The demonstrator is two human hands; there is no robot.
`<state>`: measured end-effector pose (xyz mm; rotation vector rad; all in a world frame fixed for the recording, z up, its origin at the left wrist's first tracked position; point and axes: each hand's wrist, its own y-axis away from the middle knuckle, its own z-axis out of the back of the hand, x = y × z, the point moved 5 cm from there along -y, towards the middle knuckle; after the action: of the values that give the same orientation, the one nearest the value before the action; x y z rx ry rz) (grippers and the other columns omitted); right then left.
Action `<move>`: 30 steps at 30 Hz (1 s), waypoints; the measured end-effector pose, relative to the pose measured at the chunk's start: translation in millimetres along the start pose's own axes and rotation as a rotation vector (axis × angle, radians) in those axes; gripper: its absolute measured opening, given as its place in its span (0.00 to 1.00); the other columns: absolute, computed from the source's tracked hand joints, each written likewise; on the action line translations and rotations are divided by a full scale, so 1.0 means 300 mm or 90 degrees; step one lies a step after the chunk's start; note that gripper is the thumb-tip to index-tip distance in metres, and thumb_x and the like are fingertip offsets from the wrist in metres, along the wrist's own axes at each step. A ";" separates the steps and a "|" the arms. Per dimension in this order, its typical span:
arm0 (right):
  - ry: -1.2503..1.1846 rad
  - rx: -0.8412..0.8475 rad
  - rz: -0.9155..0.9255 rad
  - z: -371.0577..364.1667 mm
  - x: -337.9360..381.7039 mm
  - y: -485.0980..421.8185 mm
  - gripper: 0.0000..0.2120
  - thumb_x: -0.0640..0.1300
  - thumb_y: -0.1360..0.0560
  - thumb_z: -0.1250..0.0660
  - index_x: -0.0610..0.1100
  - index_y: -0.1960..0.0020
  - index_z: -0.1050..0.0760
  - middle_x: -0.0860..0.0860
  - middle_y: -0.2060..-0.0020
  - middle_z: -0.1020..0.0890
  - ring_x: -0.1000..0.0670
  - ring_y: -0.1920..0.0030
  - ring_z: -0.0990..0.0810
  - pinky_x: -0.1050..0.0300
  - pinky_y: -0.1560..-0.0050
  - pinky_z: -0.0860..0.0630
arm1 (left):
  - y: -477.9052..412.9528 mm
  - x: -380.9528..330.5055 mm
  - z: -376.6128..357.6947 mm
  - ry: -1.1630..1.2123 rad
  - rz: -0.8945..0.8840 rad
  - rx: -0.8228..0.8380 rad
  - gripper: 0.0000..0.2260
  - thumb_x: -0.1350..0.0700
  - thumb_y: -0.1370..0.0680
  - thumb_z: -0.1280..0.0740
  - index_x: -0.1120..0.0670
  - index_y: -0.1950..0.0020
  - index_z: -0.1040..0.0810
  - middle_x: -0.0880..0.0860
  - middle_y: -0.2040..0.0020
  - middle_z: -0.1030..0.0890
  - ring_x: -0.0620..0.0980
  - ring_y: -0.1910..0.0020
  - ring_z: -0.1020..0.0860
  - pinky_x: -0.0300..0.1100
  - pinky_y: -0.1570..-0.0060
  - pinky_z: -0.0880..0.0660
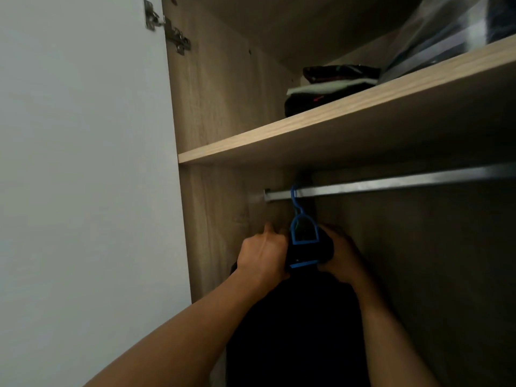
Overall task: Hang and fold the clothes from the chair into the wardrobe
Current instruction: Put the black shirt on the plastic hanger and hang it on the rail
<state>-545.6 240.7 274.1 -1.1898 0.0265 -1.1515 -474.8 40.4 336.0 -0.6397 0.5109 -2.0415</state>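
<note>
A blue plastic hanger (303, 233) hooks over the metal rail (391, 184) near its left end inside the wardrobe. A black garment (296, 331) hangs from it and drops out of view at the bottom. My left hand (264, 252) grips the garment at the hanger's left shoulder, thumb pointing up. On the hanger's right shoulder, my right hand (342, 255) curls over the black fabric. Both hands sit just below the hook.
A wooden shelf (335, 127) runs above the rail and carries a stack of folded clothes (329, 88) and a clear plastic bag (446, 32). The wardrobe's side panel (215, 191) stands close on the left, with the open white door (83, 163) beyond it.
</note>
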 end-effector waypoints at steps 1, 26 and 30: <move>-0.003 0.008 0.003 -0.017 0.011 0.001 0.48 0.49 0.47 0.22 0.54 0.28 0.31 0.52 0.30 0.27 0.49 0.32 0.25 0.47 0.32 0.27 | 0.004 0.006 -0.019 -0.001 0.002 0.003 0.27 0.48 0.27 0.26 0.51 0.31 0.30 0.56 0.41 0.28 0.59 0.50 0.19 0.51 0.56 0.23; 0.091 0.046 -0.051 -0.186 0.049 -0.059 0.44 0.31 0.27 0.31 0.42 0.19 0.53 0.42 0.21 0.43 0.41 0.23 0.41 0.53 0.25 0.41 | 0.015 0.161 -0.136 0.395 0.083 0.059 0.23 0.58 0.29 0.26 0.51 0.35 0.23 0.47 0.52 0.20 0.43 0.56 0.21 0.21 0.68 0.32; 0.057 0.028 -0.074 -0.164 0.065 -0.037 0.42 0.30 0.27 0.35 0.45 0.19 0.50 0.43 0.22 0.40 0.41 0.24 0.38 0.48 0.24 0.38 | 0.064 0.156 -0.101 0.396 0.088 0.064 0.15 0.54 0.26 0.28 0.52 0.41 0.23 0.50 0.52 0.19 0.45 0.56 0.20 0.29 0.64 0.27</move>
<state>-571.3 193.2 271.0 -1.1115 0.0004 -1.3002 -502.5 -6.3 312.4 0.1076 0.7754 -2.0982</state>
